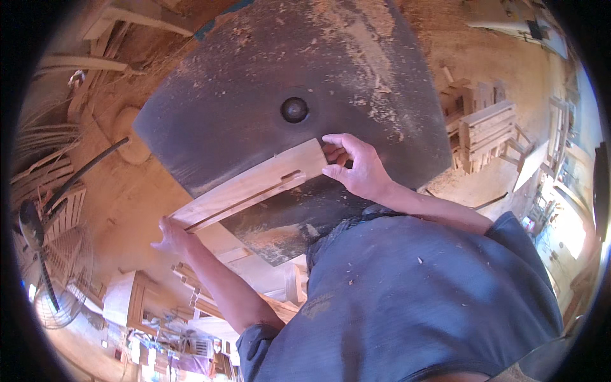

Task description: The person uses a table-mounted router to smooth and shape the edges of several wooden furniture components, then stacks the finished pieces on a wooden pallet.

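Note:
A long pale wooden board (254,181) with a gently curved far edge lies at a slant over the near part of a dark metal machine table (235,95). A narrow groove runs along it, with a short slot near its right end. My left hand (173,237) is closed on the board's left end, beyond the table's edge. At the right end my right hand (359,167) curves its thumb and fingers about the board's corners. Just beyond the board, a round black spindle (294,109) stands in the table.
Wood shavings (375,70) are strewn over the tabletop. Stacked wooden pieces (487,134) stand on the right. To the left are a standing fan (60,280) and a dark bent bar (89,170). Slatted wooden parts (67,213) and curved offcuts (83,62) lie around there.

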The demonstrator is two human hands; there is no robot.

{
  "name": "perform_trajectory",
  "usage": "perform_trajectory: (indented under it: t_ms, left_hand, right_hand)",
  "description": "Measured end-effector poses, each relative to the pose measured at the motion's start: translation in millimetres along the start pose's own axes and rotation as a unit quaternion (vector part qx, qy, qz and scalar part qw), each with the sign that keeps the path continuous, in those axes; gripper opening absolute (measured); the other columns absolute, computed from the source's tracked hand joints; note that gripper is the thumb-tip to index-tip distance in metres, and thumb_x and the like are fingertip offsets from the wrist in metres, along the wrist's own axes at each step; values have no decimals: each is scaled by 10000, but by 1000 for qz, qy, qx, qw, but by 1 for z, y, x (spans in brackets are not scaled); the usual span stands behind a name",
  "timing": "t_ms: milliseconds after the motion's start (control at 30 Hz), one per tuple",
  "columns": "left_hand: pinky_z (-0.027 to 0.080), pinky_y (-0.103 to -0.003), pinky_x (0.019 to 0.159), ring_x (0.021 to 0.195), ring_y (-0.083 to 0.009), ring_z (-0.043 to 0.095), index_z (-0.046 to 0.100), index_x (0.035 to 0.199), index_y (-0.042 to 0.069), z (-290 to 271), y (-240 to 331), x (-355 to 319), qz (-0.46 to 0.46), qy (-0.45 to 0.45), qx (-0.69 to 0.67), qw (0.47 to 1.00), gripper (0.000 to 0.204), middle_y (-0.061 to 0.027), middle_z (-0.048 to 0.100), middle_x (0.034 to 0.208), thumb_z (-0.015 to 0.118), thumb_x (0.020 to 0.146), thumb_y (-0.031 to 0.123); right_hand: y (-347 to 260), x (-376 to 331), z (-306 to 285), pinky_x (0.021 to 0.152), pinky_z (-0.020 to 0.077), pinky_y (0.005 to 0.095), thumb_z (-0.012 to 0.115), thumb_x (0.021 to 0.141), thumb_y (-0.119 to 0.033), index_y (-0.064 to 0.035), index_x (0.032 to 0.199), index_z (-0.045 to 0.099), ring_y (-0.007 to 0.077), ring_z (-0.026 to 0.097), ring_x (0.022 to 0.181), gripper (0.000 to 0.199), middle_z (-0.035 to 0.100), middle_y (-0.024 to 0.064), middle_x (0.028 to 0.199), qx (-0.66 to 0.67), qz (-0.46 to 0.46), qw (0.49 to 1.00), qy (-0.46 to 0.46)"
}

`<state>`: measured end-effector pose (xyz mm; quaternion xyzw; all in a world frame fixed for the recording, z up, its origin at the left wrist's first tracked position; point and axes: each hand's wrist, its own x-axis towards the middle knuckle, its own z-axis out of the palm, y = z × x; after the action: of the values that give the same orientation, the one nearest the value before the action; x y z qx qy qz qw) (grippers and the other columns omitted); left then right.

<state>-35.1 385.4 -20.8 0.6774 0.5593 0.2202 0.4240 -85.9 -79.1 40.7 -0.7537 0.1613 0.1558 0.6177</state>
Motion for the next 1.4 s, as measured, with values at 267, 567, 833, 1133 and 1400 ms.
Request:
perform_trajectory:
  t_ms: [267,567,833,1133,1400]
  left_hand:
    - [529,-394,1026,1242,-319,638,261,1605,-150,23,40,7,44,-200,114,972,1011,-311,579,1458,845,925,318]
    - [484,-326,657,788,-173,605,670,1202,-102,45,32,22,92,-191,167,963,460,-92,659,888,779,940,261]
    - [351,-289,538,616,-84,478,705,928,-5,59,48,-1,107,-157,138,972,218,21,543,692,715,949,211]
    - [407,-304,602,691,-114,521,722,980,-35,56,59,5,67,-171,185,965,210,-1,596,779,683,968,170]
    - [470,-333,691,798,-164,589,709,1028,-66,-1,13,34,30,-106,175,978,214,-64,660,896,678,949,130]
  right_hand:
    - [4,-5,-2,711,567,288,831,890,-50,44,1153,706,138,682,808,305,668,98,980,-15,-42,992,114]
    - [7,22,12,671,567,294,841,911,-100,41,1086,736,140,677,757,248,664,104,957,23,32,987,157]
    - [-1,29,11,686,576,272,832,923,-82,51,1101,753,128,699,811,235,669,85,958,69,49,984,156]
    - [-4,38,9,648,547,269,857,897,-89,54,1081,762,118,663,757,251,663,86,914,43,27,988,148]
    - [-17,50,21,607,499,322,873,845,-75,61,957,754,177,622,675,213,648,120,835,-53,-35,994,89]
